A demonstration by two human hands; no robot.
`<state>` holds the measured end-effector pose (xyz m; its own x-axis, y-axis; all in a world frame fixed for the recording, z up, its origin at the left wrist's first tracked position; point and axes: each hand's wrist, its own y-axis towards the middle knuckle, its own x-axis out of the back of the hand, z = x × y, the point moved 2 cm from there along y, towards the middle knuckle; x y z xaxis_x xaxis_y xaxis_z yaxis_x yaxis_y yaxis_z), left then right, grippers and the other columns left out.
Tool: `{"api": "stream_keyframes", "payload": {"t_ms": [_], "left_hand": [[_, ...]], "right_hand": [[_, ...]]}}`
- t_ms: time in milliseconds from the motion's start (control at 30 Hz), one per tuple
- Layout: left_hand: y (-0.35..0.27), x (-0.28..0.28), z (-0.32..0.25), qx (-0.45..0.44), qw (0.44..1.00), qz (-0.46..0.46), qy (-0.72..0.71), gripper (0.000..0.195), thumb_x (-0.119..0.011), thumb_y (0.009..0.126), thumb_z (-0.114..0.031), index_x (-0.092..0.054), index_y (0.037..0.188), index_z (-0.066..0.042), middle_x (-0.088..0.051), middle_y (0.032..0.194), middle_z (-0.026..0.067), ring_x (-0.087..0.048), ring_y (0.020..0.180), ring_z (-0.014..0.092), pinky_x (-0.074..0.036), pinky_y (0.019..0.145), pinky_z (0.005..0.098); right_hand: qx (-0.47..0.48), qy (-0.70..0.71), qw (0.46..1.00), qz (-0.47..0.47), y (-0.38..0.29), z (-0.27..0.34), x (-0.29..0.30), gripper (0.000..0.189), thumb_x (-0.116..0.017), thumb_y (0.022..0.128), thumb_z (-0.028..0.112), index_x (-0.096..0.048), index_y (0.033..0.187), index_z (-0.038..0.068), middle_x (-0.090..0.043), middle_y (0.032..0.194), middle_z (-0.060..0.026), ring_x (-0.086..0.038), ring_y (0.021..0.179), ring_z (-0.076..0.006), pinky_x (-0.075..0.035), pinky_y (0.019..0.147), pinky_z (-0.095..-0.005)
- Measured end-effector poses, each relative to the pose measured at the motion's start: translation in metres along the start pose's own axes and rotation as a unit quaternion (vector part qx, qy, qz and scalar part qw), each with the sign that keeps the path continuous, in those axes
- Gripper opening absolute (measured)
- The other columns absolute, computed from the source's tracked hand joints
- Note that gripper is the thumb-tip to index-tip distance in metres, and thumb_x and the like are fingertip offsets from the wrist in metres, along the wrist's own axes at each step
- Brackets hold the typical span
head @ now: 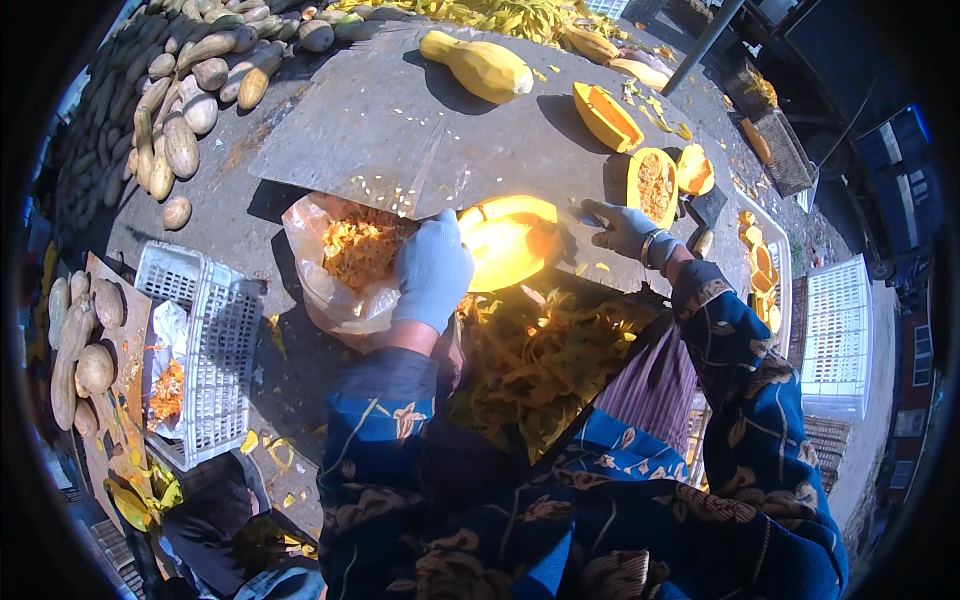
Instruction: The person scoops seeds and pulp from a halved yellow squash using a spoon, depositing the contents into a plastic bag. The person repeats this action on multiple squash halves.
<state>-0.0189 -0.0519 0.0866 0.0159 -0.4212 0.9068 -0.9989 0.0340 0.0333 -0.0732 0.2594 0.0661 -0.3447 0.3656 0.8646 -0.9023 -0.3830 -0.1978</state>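
My left hand [433,266], in a pale knit glove, grips the near left end of a hollowed squash half [514,244]. The cut face is up and bright in the sun. My right hand [626,231], also gloved, is over the board to the right, apart from that half. A small bluish shape shows by its fingers; I cannot tell whether it is a held tool. Beside this hand lies a squash half with its seeds [654,187]. At my left, a plastic-lined container [300,240] holds orange pulp and seeds.
The grey board [352,127] bears a peeled whole squash [480,69], another cut half [607,118] and scattered seeds. Peelings [547,360] lie below its near edge. White crates [225,352] stand left and right [834,337]. Unpeeled squashes [180,142] are heaped far left.
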Motion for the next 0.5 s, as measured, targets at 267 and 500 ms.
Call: {"api": "stream_keyframes", "payload": {"t_ms": [267, 500], "left_hand": [[-0.002, 0.001, -0.011, -0.009, 1.0, -0.001, 0.022, 0.026, -0.058, 0.079, -0.011, -0.055, 0.102, 0.001, -0.065, 0.089, 0.025, -0.066, 0.083, 0.039, -0.054, 0.073, 0.0461], [-0.011, 0.002, -0.017, -0.011, 1.0, -0.014, 0.014, 0.035, -0.061, 0.078, -0.013, -0.055, 0.11, 0.002, -0.064, 0.096, 0.0245, -0.065, 0.089, 0.039, -0.053, 0.077, 0.0443]], "right_hand": [[-0.023, -0.046, 0.994, -0.1, -0.013, 0.022, -0.038, 0.027, -0.059, 0.087, 0.012, -0.064, 0.113, 0.008, -0.066, 0.088, -0.0227, -0.064, 0.081, -0.0415, -0.052, 0.071, -0.0434], [-0.006, -0.005, 0.992, -0.123, -0.024, 0.02, -0.053, 0.02, -0.056, 0.087, 0.011, -0.063, 0.105, 0.005, -0.064, 0.085, -0.0252, -0.061, 0.081, -0.0449, -0.05, 0.068, -0.0461]]}}
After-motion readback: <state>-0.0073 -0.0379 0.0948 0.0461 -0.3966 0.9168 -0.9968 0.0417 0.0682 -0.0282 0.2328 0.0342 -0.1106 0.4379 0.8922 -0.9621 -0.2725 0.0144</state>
